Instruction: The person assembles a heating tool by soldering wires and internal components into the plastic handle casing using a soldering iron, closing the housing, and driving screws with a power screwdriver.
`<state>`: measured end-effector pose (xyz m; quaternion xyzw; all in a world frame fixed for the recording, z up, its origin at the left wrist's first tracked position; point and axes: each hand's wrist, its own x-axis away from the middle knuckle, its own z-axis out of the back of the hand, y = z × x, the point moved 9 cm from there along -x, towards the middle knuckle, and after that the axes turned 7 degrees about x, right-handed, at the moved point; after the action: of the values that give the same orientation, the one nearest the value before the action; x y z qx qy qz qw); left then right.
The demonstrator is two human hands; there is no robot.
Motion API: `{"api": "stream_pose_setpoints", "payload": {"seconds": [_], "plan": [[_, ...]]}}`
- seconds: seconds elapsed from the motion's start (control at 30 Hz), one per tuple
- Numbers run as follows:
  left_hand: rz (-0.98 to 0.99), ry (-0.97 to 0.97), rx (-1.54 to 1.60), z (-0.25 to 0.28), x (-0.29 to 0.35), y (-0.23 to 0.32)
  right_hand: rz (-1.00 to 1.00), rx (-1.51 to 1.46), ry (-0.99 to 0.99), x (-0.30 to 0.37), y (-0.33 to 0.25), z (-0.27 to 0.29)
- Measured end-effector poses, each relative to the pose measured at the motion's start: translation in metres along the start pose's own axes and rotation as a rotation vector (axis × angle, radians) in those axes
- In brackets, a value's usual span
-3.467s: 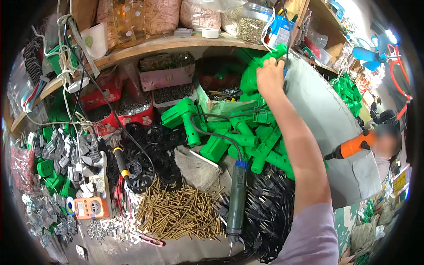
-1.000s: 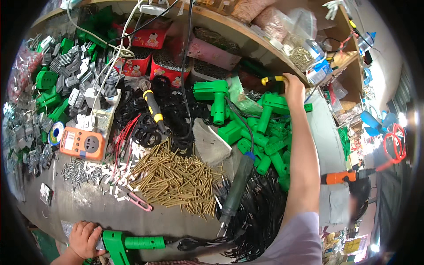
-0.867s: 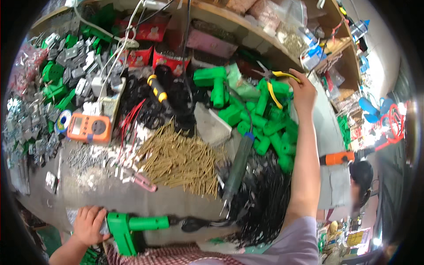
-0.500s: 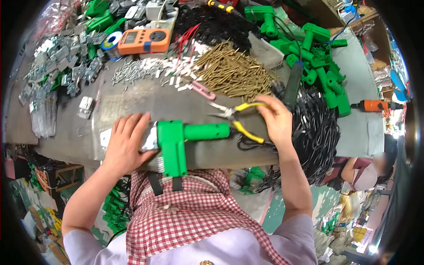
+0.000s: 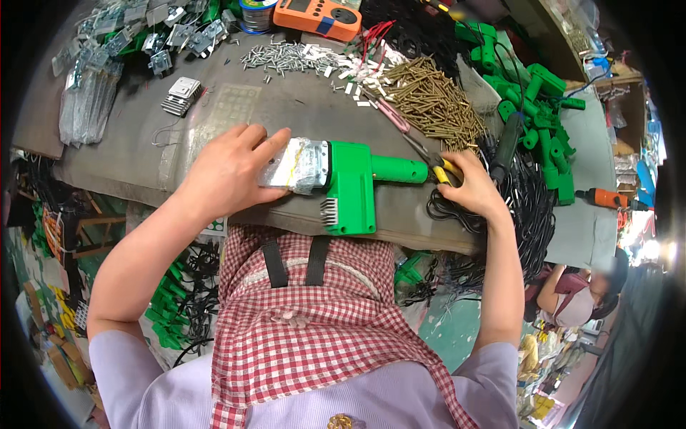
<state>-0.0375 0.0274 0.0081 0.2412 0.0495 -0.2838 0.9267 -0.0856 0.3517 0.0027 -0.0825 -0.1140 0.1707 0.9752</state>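
A green T-shaped tool housing (image 5: 350,189) lies near the bench's front edge, its round green handle pointing right. From its left side juts a metal part wrapped in clear film (image 5: 300,166). My left hand (image 5: 239,166) grips the wrapped end, fingers over the top and thumb below. My right hand (image 5: 473,182) is closed on pliers with yellow handles (image 5: 446,171), just beyond the tip of the green handle. The jaws point away to the upper left, beside a pink strip-like piece (image 5: 391,116) and a heap of brass-coloured pins (image 5: 436,96).
Black cables (image 5: 525,222) pile up at the right below green housings (image 5: 547,136). Screws (image 5: 289,57), white sleeves and an orange meter (image 5: 318,16) lie at the back. A finned metal block (image 5: 181,96) sits left. Another person (image 5: 579,297) is at the far right.
My view has shifted, so the bench appears higher and further right. The plier handles have drawn together in my right hand. My left hand has slid leftward along the wrapped metal, uncovering more.
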Motion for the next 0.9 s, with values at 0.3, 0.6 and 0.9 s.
{"api": "stream_pose_setpoints", "payload": {"seconds": [0.3,0.6,0.9], "plan": [[0.750,-0.940,0.996,-0.053,0.013,-0.024,-0.123,-0.953,0.528,0.062,-0.023,0.034],[0.840,-0.990,1.697,-0.074,0.014,-0.022,0.153,-0.260,0.508,0.024,-0.143,0.036],[0.840,-1.008,1.681,-0.075,0.012,-0.025,0.200,-0.036,0.520,0.004,-0.158,0.047]]}}
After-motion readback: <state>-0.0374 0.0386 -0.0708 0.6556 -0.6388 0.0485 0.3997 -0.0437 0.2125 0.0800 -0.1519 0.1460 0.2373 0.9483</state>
